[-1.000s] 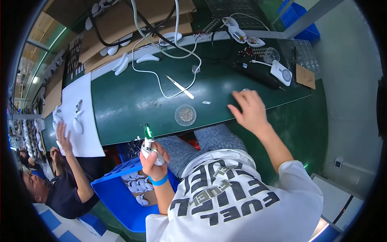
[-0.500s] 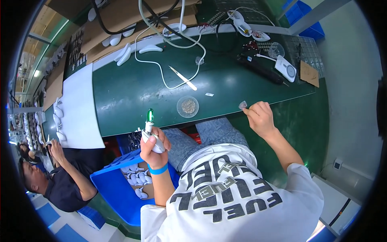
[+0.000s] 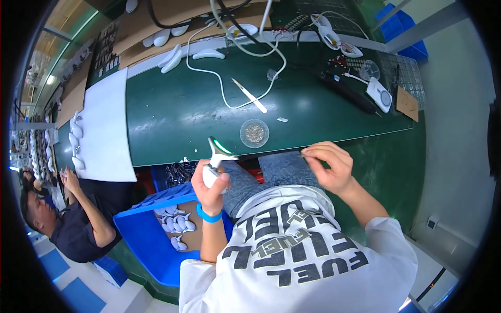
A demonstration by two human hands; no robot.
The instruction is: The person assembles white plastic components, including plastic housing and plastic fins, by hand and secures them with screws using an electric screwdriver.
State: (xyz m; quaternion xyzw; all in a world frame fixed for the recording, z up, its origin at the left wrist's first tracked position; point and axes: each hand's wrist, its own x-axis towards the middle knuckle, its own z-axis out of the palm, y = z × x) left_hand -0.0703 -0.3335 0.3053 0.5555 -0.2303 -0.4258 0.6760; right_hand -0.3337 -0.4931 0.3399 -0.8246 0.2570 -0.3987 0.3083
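Note:
My left hand (image 3: 210,188) is wrapped round a white handheld device (image 3: 213,176), a rounded body with a forked top and a strip glowing green. It is held up in front of the table's near edge. My right hand (image 3: 332,166) is over my right thigh by the same edge, its fingertips drawn together; whatever they hold, if anything, cannot be made out. Between the hands on the green table (image 3: 182,109), a clear round dish (image 3: 254,133) contains many tiny metal parts. Beyond it lie a small white slip (image 3: 282,120) and pale tweezers (image 3: 249,95).
A blue bin (image 3: 151,250) with several white shells stands left of my legs. A white cable (image 3: 224,91) loops across the table. A black electric screwdriver (image 3: 349,93) and a white charger-like device (image 3: 379,94) lie right. A co-worker (image 3: 78,219) sits at far left beside a white sheet (image 3: 107,135).
The device in my left hand has turned, showing its forked top. My right hand has moved slightly left and down; the small clear piece at its fingertips no longer shows.

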